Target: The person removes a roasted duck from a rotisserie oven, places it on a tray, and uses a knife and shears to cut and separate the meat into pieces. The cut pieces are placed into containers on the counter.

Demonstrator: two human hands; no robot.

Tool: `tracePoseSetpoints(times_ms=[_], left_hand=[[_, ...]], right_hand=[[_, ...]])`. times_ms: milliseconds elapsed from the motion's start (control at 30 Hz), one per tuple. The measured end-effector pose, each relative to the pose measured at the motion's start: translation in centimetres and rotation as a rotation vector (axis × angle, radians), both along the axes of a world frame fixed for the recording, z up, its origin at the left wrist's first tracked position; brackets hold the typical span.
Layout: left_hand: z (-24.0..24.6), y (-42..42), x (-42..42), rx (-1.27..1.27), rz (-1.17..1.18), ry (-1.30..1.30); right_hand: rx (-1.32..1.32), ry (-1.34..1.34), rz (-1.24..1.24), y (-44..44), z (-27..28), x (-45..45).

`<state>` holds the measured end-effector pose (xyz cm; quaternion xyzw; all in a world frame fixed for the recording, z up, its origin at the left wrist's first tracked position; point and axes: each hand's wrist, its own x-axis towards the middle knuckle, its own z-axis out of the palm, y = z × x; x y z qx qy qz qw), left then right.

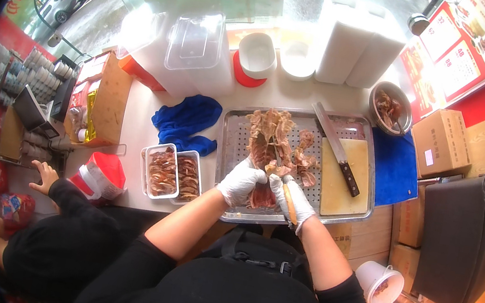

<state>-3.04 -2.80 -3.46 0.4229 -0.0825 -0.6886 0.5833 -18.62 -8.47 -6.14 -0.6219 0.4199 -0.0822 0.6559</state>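
Note:
A large piece of brownish meat (268, 139) with a ragged, pale upper edge lies on a perforated steel tray (241, 128). My left hand (242, 182), in a white glove, grips its left side near the lower part. In my right hand (294, 201), also gloved, is a small knife with a light wooden handle (289, 204); its narrow blade points up into the meat and is partly hidden. Loose meat trimmings (306, 161) lie just right of the large piece. A long knife with a dark riveted handle (349, 179) rests diagonally across a yellowish cutting board (343, 204) on the tray.
Left of the tray are plastic containers of sliced meat (162, 170) and a blue cloth (191, 118). Clear bins (197, 46) and white foam boxes (350, 40) stand behind. A metal bowl (390, 107) holds meat pieces. A person (65, 238) in black is close on my left.

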Motion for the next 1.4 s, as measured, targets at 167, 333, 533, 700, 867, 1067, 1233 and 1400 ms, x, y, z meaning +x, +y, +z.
tracePoseSetpoints(times_ms=[167,333,533,700,867,1067,1233,1400], left_hand=[[-0.5,0.0,0.7,-0.033,0.110,0.030],[-0.5,0.2,0.5,0.108,-0.013,-0.105],[-1.3,1.0,-1.0,0.024,-0.109,-0.045],[-2.3,1.1,-0.6,-0.004,-0.166,-0.288],[-2.5,1.2,2.2,0.223,-0.167,-0.395],[-2.1,1.7,4.8,0.110,-0.185,-0.429],[-0.5,1.7,5.5,0.128,-0.148,-0.383],[1.0,1.0,5.2,0.090,-0.137,-0.267]], right_hand=[[-0.083,0.212,0.177,0.7,1.3,-1.3],[-0.145,0.138,0.060,0.8,-1.2,-0.2],[0.041,0.046,-0.027,-1.0,-3.3,0.7],[0.249,0.091,-0.163,-1.1,-1.7,0.8],[0.514,0.164,-0.122,-1.4,-0.6,-0.9],[0.623,0.059,-0.345,-3.8,0.0,-3.3],[-0.186,0.564,0.447,-5.5,2.6,-5.7],[-0.228,0.454,0.275,-2.0,5.2,-6.4]])
